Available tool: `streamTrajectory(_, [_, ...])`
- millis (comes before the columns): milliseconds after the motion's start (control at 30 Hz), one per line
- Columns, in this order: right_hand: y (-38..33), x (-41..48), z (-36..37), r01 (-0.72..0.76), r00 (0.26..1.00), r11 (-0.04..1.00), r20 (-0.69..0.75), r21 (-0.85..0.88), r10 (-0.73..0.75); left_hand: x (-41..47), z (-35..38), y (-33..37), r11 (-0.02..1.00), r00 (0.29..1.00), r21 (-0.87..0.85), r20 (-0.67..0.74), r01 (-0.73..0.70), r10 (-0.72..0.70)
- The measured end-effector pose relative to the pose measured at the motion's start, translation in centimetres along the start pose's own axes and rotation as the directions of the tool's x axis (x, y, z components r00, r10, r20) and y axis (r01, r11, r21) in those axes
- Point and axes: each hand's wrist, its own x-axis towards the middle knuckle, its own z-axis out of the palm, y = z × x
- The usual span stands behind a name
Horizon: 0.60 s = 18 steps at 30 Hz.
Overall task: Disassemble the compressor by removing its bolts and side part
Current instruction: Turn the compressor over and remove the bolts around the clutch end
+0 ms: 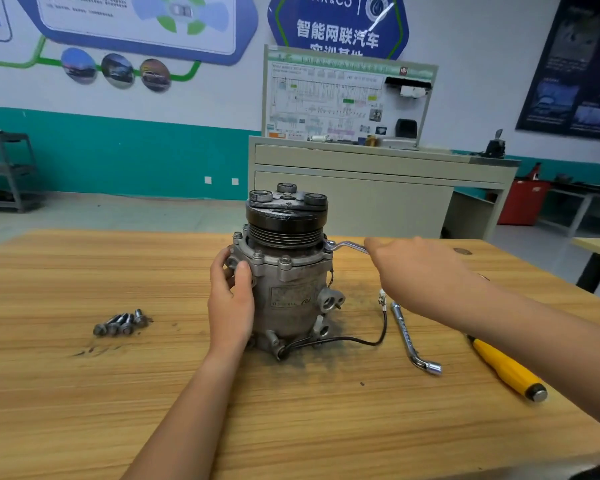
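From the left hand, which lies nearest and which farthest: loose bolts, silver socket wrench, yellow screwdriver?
1. Loose bolts, just left of the left hand.
2. Silver socket wrench, right of the compressor.
3. Yellow screwdriver, far right.

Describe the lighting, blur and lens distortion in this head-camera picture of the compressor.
Head view: even indoor light, no hard shadows on the compressor; a white glare streak crosses the blue wall sign; the wide lens bows the far edge of the table; the right hand on the wrench is slightly smeared.
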Motion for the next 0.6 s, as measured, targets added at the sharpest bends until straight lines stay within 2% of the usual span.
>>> streamTrajectory(100, [-0.8, 0.2, -1.5, 0.047, 0.998, 0.983, 0.055, -0.176, -0.038, 0.0, 0.1, 0.0, 1.0, 1.0, -0.008, 0.01, 0.002, -0.002])
streamTrajectory(167, [-1.2, 0.3, -2.1, 0.059, 0.996, 0.972, 0.084, -0.226, -0.04, 0.0, 0.1, 0.1, 1.0, 1.0, -0.021, 0.014, 0.009, -0.009])
streamTrajectory(367, [0.4, 0.0, 0.2, 0.106, 0.994, 0.994, 0.027, -0.037, -0.105, 0.0, 0.1, 0.1, 0.999, 1.0, -0.037, 0.018, 0.008, -0.007])
streamTrajectory(600, [2.9, 4.9, 2.8, 0.107, 0.992, 0.979, -0.041, -0.171, -0.116, 0.0, 0.2, 0.1, 0.999, 1.0, -0.036, 0.006, 0.004, -0.004])
